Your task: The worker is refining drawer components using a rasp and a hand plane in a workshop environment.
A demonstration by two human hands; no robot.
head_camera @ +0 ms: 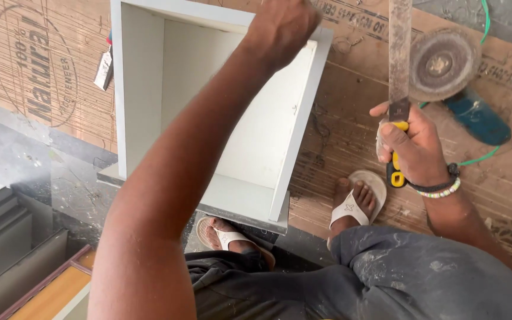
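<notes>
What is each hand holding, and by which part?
Right hand grips a handsaw by its yellow-black handle. Left hand rests at the white box's top edge; any hold can't be told.

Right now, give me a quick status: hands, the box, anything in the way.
Left hand on white box's top edge. Right hand grips handsaw, blade up. Angle grinder on plywood beside the box.
</notes>
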